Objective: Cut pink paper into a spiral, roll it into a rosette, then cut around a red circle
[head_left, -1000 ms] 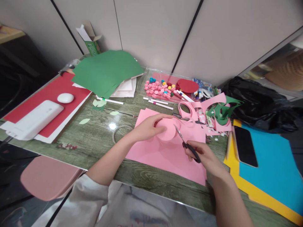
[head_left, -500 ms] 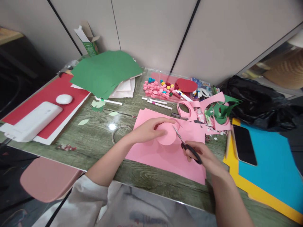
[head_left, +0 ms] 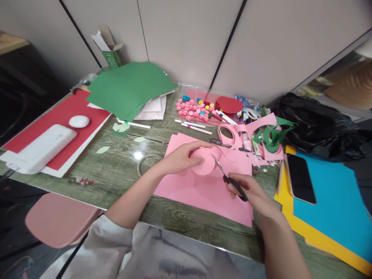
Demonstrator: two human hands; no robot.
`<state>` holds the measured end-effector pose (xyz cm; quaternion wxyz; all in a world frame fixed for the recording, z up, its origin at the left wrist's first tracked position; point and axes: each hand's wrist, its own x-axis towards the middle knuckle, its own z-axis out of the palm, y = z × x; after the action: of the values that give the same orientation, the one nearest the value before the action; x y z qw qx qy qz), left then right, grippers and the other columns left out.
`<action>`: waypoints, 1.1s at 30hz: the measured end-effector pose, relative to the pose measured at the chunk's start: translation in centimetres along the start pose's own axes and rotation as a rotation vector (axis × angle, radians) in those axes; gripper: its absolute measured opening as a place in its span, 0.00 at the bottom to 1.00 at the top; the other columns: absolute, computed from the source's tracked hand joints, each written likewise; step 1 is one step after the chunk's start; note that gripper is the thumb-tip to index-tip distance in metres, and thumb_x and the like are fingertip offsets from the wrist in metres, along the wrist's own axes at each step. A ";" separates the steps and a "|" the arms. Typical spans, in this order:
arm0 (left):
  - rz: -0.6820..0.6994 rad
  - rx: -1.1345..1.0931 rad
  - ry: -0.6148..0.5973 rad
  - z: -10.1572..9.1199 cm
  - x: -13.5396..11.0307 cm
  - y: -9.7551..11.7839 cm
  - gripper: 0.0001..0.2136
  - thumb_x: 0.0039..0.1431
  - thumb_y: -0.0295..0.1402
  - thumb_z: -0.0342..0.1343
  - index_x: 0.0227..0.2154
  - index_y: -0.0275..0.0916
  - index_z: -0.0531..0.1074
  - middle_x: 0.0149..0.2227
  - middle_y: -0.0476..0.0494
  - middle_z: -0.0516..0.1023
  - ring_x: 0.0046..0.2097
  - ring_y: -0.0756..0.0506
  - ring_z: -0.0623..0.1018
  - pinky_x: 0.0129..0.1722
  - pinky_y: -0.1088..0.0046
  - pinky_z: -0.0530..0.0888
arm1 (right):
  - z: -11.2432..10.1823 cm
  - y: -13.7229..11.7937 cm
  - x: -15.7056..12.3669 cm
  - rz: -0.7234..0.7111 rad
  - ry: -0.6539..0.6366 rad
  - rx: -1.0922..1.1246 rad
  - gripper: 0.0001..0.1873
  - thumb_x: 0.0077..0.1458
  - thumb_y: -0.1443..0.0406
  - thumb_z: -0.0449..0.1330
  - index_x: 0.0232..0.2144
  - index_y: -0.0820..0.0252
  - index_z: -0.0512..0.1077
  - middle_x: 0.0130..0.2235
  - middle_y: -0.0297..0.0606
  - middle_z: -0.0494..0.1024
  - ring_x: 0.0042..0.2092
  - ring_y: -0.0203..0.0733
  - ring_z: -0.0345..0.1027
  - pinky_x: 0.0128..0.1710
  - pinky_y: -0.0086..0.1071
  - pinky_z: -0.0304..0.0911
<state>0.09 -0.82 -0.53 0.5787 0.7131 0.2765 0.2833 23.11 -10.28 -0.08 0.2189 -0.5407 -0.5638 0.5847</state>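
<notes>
Left hand [head_left: 180, 158] fingers grip pink paper circle [head_left: 205, 162]; right hand [head_left: 247, 190] fingers closed on scissors [head_left: 229, 180], blades at circle's right edge.

**What the view keeps back**

The right hand [head_left: 251, 192] covers most of the handles of the scissors [head_left: 219, 166], so little more than the blades shows. The left hand [head_left: 180, 157] hides the far edge of the pink disc [head_left: 205, 164]. The blue sheet [head_left: 334, 193] and the black bag [head_left: 319, 128] run off the right edge. The small pieces [head_left: 193, 108] near the wall are too tiny to tell apart. The print on the green box [head_left: 112, 58] is unreadable.
</notes>
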 end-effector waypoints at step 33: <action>0.006 0.035 -0.060 0.1 -0.1 0.4 0.23 0.50 0.20 0.49 0.49 0.43 0.69 0.55 0.46 0.70 0.55 0.43 0.68 0.55 0.62 0.63 | 0.1 -0.3 0.1 0.013 -0.022 0.014 0.19 0.53 0.53 0.57 0.21 0.61 0.61 0.21 0.30 0.62 0.25 0.33 0.55 0.25 0.28 0.51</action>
<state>0.14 -1.04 -0.12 0.5734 0.7320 0.2619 0.2584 22.91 -10.17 0.11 0.2128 -0.5363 -0.5585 0.5959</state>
